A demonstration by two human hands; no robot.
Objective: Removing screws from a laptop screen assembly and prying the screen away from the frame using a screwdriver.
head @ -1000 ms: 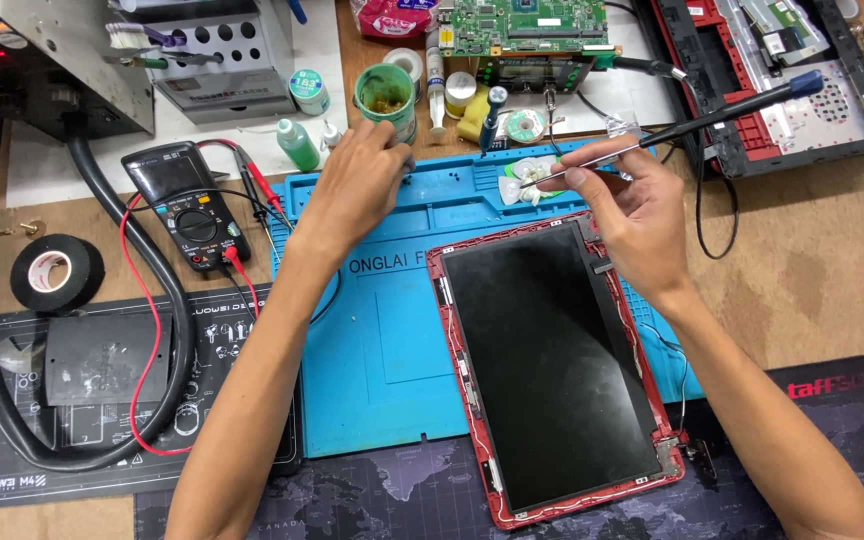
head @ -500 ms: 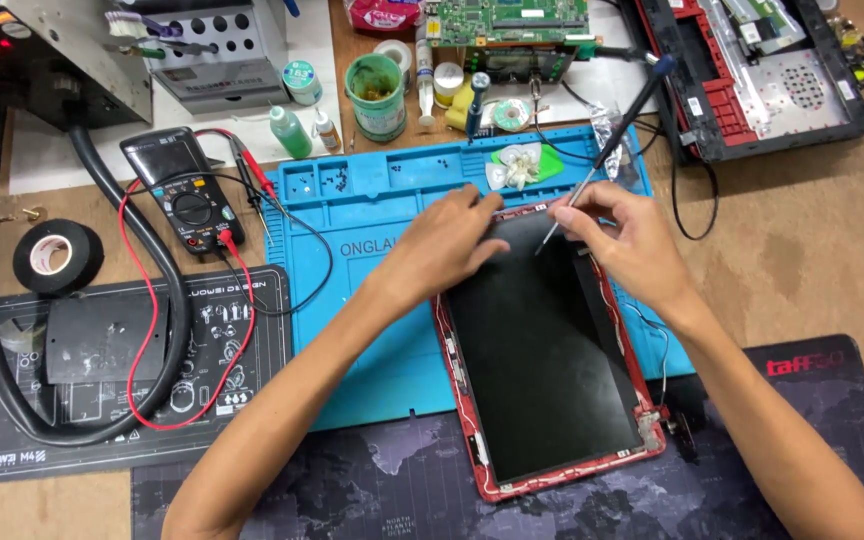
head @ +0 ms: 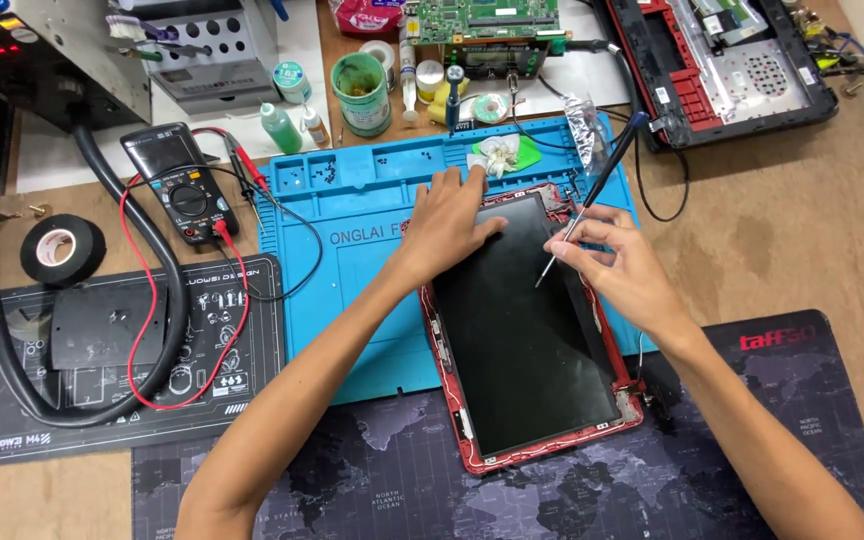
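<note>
My left hand (head: 449,222) lies flat on the upper left corner of the laptop screen panel (head: 522,330), fingers spread, holding nothing; I think it presses there so the panel does not slide. My right hand (head: 620,262) has a narrow grip on a thin screwdriver (head: 592,200), pinched between thumb and fingertips like a pen. Its dark handle points to the upper right of the frame, and its tip comes down on the black glass near the upper right part of the panel.

The panel sits in its red lid frame (head: 449,365) at the middle of the frame, a little tilted. Its upper half rests on the blue repair mat (head: 352,300) and its lower half on the dark world-map mat (head: 372,460), so the desk does not scratch it.

Just above the panel lies a crumpled white tissue (head: 497,155) on a green piece. In the upper left stands a multimeter (head: 177,185) with red and black leads, and left of it a roll of black tape (head: 62,250). At the upper right lies the opened laptop base (head: 722,70), well apart from my hands. A green cup (head: 362,92) stands at the top, near a bare circuit board (head: 482,25).
</note>
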